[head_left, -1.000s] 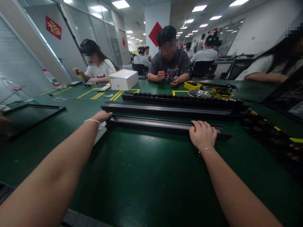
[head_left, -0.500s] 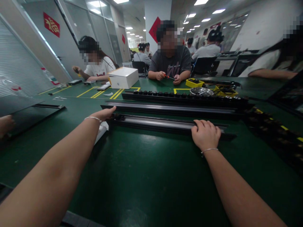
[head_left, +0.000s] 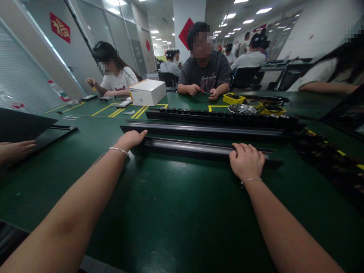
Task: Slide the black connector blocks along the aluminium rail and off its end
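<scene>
A long black channel-shaped rail with a shiny inner face lies crosswise on the green table. My left hand is closed around its left end, thumb stretched along the top; the fingertips are hidden, so I cannot tell whether a small part is also in them. Near the other end, my right hand grips the rail from above, fingers bent over the far edge. A second black rail lies just behind. Beyond it is a third black rail carrying a row of small dark parts.
At far left, a co-worker's hand is beside a dark panel. Behind the rails are a white box, a yellow tray and a metal bowl. A person opposite holds a red-handled tool. Dark parts line the right side.
My left hand has shifted right, further onto the rail's left end, and a white object by its wrist is now mostly hidden. My right hand stays put. The co-worker's panel has tilted up.
</scene>
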The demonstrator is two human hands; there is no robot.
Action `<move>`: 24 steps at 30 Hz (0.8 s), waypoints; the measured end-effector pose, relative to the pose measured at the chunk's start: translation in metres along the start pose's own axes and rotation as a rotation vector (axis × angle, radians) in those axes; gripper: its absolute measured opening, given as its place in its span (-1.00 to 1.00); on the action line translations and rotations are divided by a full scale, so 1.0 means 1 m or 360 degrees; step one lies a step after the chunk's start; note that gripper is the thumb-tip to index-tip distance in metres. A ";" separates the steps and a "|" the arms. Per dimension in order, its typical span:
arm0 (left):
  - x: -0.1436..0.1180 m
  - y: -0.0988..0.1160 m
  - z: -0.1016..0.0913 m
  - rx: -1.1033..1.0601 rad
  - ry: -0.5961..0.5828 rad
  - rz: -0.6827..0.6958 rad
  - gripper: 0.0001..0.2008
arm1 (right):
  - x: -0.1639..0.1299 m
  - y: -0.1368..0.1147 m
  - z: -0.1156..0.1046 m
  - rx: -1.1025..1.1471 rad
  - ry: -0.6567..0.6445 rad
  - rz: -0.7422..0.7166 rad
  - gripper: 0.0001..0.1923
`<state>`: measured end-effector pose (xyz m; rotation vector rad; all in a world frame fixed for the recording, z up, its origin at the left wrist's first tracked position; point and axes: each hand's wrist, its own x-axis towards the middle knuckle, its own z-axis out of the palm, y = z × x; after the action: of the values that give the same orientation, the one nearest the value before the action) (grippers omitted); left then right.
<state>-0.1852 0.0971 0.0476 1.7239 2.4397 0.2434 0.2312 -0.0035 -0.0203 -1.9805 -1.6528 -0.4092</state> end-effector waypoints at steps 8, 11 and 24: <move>-0.045 0.024 0.012 0.0166 0.0009 -0.0005 -0.42 | 0.000 -0.001 -0.001 -0.0016 0.0021 -0.0010 -0.56; -0.052 0.030 0.017 0.0143 0.0060 -0.0002 -0.43 | -0.001 -0.002 -0.002 -0.0022 0.0025 -0.0008 -0.55; -0.063 0.043 0.041 0.0026 0.0327 -0.0086 -0.43 | 0.000 -0.003 -0.002 0.0059 0.0033 0.0059 -0.56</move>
<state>-0.1167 0.0539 0.0182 1.7142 2.6334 0.4148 0.2284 -0.0049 -0.0180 -1.9702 -1.5974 -0.3816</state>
